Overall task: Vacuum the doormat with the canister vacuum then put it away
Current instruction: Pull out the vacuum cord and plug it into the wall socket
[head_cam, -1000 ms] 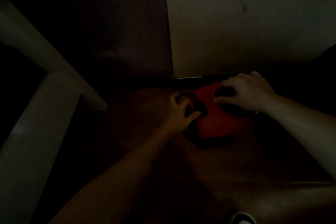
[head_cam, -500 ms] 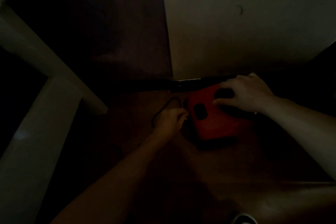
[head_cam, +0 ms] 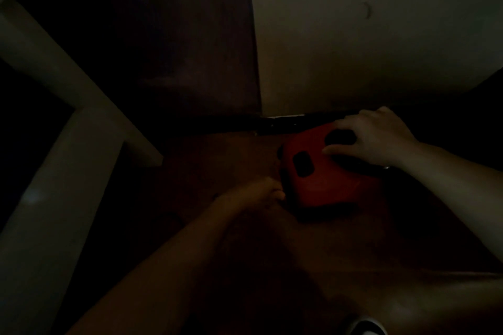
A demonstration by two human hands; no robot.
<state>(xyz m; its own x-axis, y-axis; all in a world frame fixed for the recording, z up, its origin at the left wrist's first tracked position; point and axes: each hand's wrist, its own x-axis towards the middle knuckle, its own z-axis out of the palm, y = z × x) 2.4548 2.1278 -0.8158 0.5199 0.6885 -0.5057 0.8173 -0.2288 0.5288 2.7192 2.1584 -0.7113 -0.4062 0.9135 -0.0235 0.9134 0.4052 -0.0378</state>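
The scene is very dark. A red canister vacuum (head_cam: 324,182) with black recesses on top sits on the brown floor, close to the black baseboard (head_cam: 283,122). My right hand (head_cam: 378,139) rests on its top, fingers spread beside a dark recess. My left hand (head_cam: 255,193) is low at the vacuum's left edge with its fingers curled and fingertips touching the casing. Whether it holds anything is hidden in shadow. No doormat shows.
A pale wall (head_cam: 367,35) rises behind the vacuum, with a dark wooden panel (head_cam: 177,35) to its left. A white frame (head_cam: 54,144) runs down the left side. The toe of a shoe (head_cam: 364,328) shows at the bottom edge.
My left hand left the vacuum's top front and dropped down to its left edge. A thin cord loop seen beside it half a second ago no longer shows. My right hand stayed put.
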